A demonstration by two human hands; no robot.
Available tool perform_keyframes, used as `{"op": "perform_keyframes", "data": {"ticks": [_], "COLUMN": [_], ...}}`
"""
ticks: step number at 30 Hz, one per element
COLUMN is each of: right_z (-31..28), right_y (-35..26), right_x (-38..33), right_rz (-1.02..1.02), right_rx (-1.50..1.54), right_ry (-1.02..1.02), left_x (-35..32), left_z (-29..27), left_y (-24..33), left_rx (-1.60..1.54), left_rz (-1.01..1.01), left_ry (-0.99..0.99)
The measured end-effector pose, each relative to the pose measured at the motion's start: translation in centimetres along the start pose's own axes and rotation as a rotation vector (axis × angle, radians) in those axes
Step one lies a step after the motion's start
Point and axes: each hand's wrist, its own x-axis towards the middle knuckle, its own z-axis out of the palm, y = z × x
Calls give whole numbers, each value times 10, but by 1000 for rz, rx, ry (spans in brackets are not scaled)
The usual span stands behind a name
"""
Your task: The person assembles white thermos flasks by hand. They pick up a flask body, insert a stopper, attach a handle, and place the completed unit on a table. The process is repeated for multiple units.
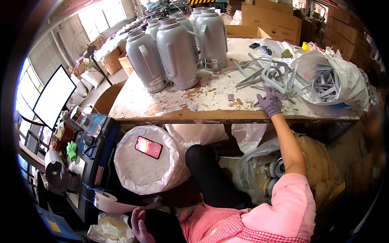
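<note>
My right hand [270,102], in a thin purple-grey glove, reaches over the table to the near edge of a loose pile of grey plastic handles [279,79]. Its fingers are spread among the nearest pieces, and no handle is lifted. Down at the lower left is my left hand [140,227], gloved the same way. Its fingers are stretched out with nothing seen in them, and the picture's edge cuts off part of it. Several grey thermos flask bodies [174,52] with side handles stand upright at the table's far left.
A white bag [344,77] of grey handles lies at the table's right. Below the worn table [214,107], a white sack [125,162] carries a phone [148,147]. A label roll [106,198] lies near my left hand. On the left are a lit screen [54,97] and dark bench.
</note>
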Motion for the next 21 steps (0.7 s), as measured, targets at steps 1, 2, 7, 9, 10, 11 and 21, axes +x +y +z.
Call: {"op": "perform_keyframes", "data": {"ticks": [1,2,7,9,10,11,21], "right_z": [-2,-6,5,-24,-38,-31,65], "right_y": [-11,-21,42,12,2,-23,-41], "right_x": [-1,-1,22,17,17,24,83], "right_rz": [9,14,-116,10,69,-47,-471], "right_rx": [49,95,135,227,282,360,-253], "right_ry": [-26,-56,10,-104,-130,-131,-104], "left_x": [-6,-13,-22,-29,-28,-39,-6], "left_z": [-7,-15,-28,-37,-40,-48,-36], "left_y": [-5,-10,-20,-17,-16,-19,-23], "left_rx": [38,35,-71,-77,-82,-90,-54], "left_rz": [-4,-15,-120,-149,-137,-132,53], "left_ry": [30,54,189,243,248,288,174]}}
